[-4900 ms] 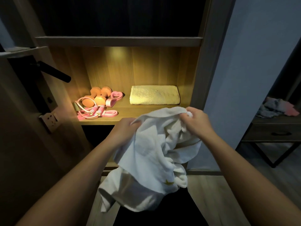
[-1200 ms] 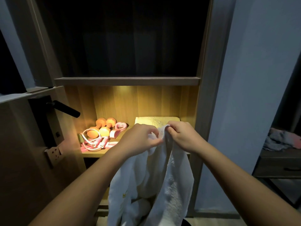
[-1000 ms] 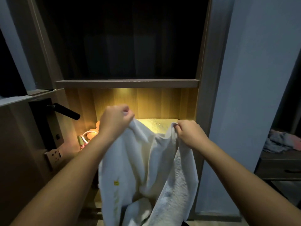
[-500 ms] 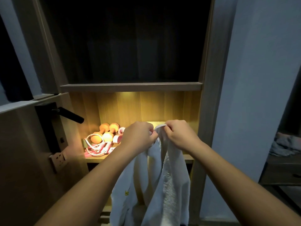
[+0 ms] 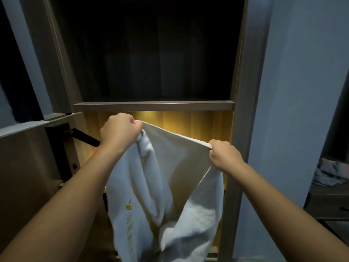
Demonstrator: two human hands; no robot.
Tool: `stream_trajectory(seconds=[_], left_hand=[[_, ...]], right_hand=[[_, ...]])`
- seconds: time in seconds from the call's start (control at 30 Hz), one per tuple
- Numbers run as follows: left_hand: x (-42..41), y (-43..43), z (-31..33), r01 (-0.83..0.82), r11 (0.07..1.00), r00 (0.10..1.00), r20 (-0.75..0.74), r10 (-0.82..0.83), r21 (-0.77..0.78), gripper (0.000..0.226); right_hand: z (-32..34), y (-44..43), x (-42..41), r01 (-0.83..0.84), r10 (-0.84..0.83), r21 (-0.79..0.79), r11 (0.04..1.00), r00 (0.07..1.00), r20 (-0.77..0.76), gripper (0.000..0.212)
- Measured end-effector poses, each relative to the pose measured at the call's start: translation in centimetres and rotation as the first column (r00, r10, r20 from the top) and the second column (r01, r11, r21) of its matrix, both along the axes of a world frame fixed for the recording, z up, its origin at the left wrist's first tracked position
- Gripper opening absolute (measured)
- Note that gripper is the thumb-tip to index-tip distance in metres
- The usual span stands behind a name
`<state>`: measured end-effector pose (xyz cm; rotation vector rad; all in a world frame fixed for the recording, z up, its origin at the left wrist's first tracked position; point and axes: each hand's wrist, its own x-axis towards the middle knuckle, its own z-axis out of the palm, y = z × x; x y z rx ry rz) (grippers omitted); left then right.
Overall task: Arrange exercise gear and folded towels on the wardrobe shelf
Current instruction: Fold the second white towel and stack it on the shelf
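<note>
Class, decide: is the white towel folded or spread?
Spread: left hand and right hand stretch the white towel; the rest hangs loose.

Black lever handle [image 5: 86, 138] on wooden door [image 5: 24, 167] left; crumpled clothes [image 5: 329, 173] atop dark cabinet [image 5: 328, 203] far right.

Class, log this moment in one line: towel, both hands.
white towel: unfolded, hanging before lit compartment | left hand: grips top edge | right hand: grips top edge | folding: not done
</note>
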<state>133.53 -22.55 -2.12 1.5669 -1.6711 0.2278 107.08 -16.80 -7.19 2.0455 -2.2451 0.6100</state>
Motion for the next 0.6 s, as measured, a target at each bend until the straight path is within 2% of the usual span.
stream_trajectory(seconds=[0.1,0.2,0.33,0.5,0.6], left_hand=[[-0.9,0.7,-1.0,0.052,0.992,0.996,0.061,-0.059,0.118,0.02],[-3.1,2.2,-3.3,0.217,0.948,0.963,0.105,-0.246,0.233,0.032],[-6.3,4.2,-6.3,0.375,0.881,0.883,0.179,-0.435,0.288,0.048],[-8.1,4.8,-7.8,0.377,0.893,0.883,0.196,-0.427,0.245,0.042],[-8.4,4.7,-8.2,0.409,0.87,0.871,0.167,-0.462,0.274,0.025]], right_hand=[[0.3,0.2,0.9,-0.042,0.042,-0.001,0.999,0.998,0.044,0.023],[0.3,0.5,2.1,-0.084,0.085,-0.019,0.996,0.994,0.066,0.024],[0.6,0.7,3.5,-0.118,0.118,-0.01,0.993,0.989,0.091,0.019],[0.3,0.9,3.8,-0.154,0.15,0.029,0.988,0.983,0.104,0.015],[0.0,1.0,3.9,-0.199,0.191,0.046,0.979,0.971,0.143,0.017]])
